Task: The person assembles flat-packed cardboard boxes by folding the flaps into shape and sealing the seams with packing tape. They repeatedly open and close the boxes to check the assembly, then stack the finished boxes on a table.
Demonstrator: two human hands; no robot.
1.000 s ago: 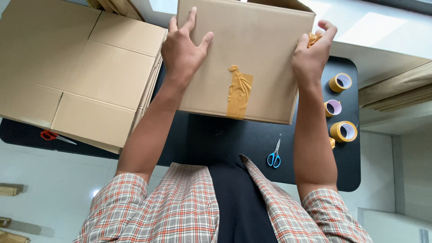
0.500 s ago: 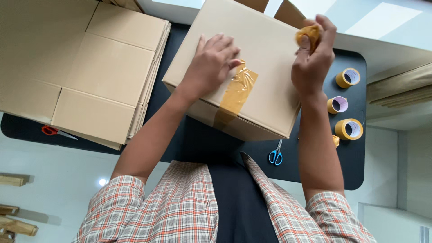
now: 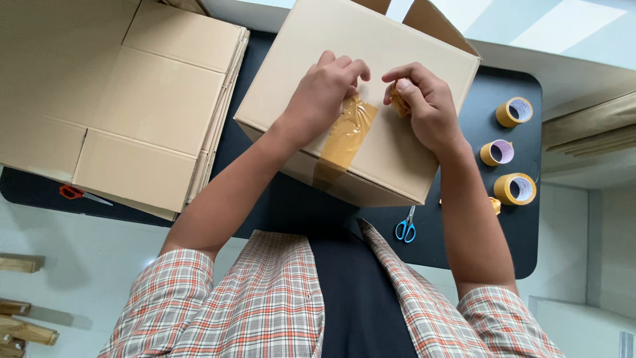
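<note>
Far out to the left of both hands, a stack of flattened cardboard sheets (image 3: 126, 99) lies on the black table (image 3: 278, 199), with orange-handled scissors (image 3: 71, 193) beside its near edge. The left hand (image 3: 324, 93) rests on top of the cardboard box (image 3: 411, 152), its fingers curled down and pressing the brown tape strip (image 3: 344, 136), which starts under those fingertips and runs toward the person, over the near edge and a little way down the side wall. The strip's long axis lies slanted across the box top, pointing from the fingers down toward the person's chest, and its surface looks wrinkled just below the left fingertips. Just to the right, almost touching, the right hand (image 3: 424, 109) has its fingers closed around a small crumpled wad of tape (image 3: 398, 103), pinched between thumb and forefinger. The likely trouble is that the creased tape sticks to itself or bonds unevenly, because the strip is slack and bunched where the fingers meet; a sideways pull from the right hand could also skew it off its line. Well to the right of the fingers stand three tape rolls (image 3: 515, 111), and blue-handled scissors (image 3: 405, 229) lie nearer the person, below the box.
</note>
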